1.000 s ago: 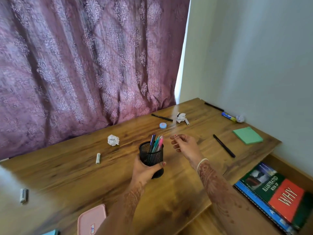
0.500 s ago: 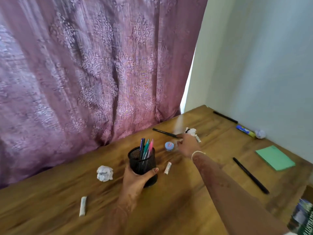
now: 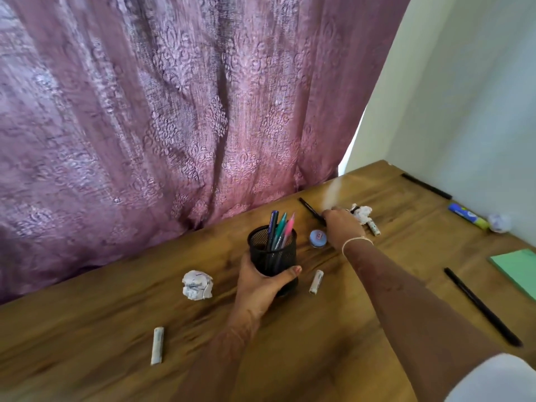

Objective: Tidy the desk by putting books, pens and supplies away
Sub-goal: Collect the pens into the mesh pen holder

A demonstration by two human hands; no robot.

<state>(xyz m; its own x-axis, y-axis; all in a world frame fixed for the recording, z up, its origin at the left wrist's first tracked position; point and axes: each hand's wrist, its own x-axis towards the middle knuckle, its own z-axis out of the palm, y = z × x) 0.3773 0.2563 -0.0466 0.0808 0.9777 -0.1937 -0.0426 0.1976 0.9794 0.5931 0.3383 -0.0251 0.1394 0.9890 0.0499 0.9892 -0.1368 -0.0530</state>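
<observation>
My left hand (image 3: pixel 258 288) grips a black mesh pen cup (image 3: pixel 272 253) that stands on the wooden desk (image 3: pixel 333 343) with several coloured pens in it. My right hand (image 3: pixel 342 227) reaches past the cup to the back of the desk, where its fingertips curl down onto the near end of a black pen (image 3: pixel 310 210) that lies flat. A small blue round tin (image 3: pixel 318 238) sits just left of that wrist. Further black pens lie at the right (image 3: pixel 481 306) and along the wall (image 3: pixel 426 186).
Crumpled paper balls lie left of the cup (image 3: pixel 197 284), beyond my right hand (image 3: pixel 362 213) and by the wall (image 3: pixel 499 223). Small white rolls (image 3: pixel 316 282) (image 3: pixel 157 345) (image 3: pixel 373 227), a blue-yellow marker (image 3: pixel 467 219) and a green notepad (image 3: pixel 516 268) are scattered. A purple curtain (image 3: pixel 174 111) hangs behind.
My right hand left the cup and reached back to the black pen, where it now stays. The left hand keeps its hold on the cup. The view has moved closer and left.
</observation>
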